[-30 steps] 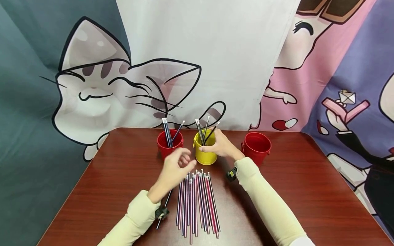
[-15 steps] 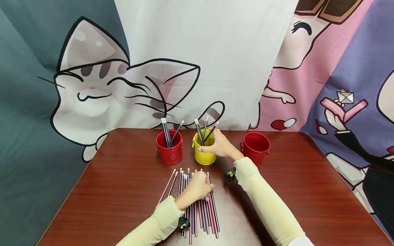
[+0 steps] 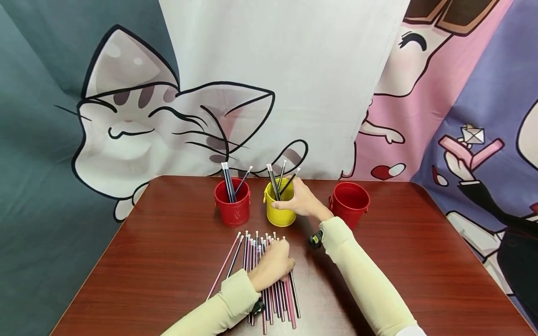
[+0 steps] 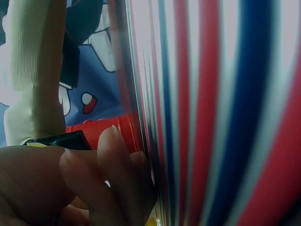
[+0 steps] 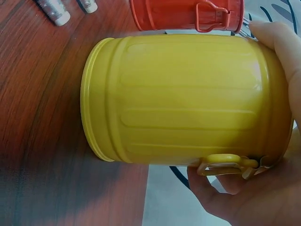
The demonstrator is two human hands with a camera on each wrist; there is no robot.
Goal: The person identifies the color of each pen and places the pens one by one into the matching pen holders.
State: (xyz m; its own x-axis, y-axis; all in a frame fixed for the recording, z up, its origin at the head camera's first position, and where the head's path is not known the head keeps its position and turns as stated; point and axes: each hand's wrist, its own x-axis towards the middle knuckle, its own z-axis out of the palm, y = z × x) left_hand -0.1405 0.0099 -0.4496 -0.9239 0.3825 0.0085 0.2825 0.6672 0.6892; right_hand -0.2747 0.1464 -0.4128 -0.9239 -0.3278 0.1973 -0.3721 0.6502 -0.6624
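Note:
My right hand point(image 3: 303, 199) grips the yellow bucket point(image 3: 280, 215) near its rim, fingers and thumb spread around it. The bucket stands upright with several dark pencils point(image 3: 273, 181) leaning inside. Seen close in the right wrist view, the bucket's wall point(image 5: 178, 99) bears a small side handle point(image 5: 225, 165). My left hand point(image 3: 273, 265) is low over a spread of striped pencils point(image 3: 252, 261) on the table, at their right side. In the left wrist view its curled fingers point(image 4: 113, 160) lie right beside the pencils point(image 4: 207, 94). Its thumb and index tips are hidden, so I cannot tell whether they pinch a pencil.
Left of the yellow bucket stands a red bucket point(image 3: 233, 212) holding a few dark pencils. Another red bucket point(image 3: 350, 204), with no pencils showing, stands to the right. The brown table point(image 3: 147, 261) ends at a cartoon-printed cloth point(image 3: 273, 56) behind.
My left hand has come down from beside the yellow bucket onto the pencils, then shifted slightly. Two pencils at the left, earlier partly hidden, now show. My right hand keeps its grip on the bucket.

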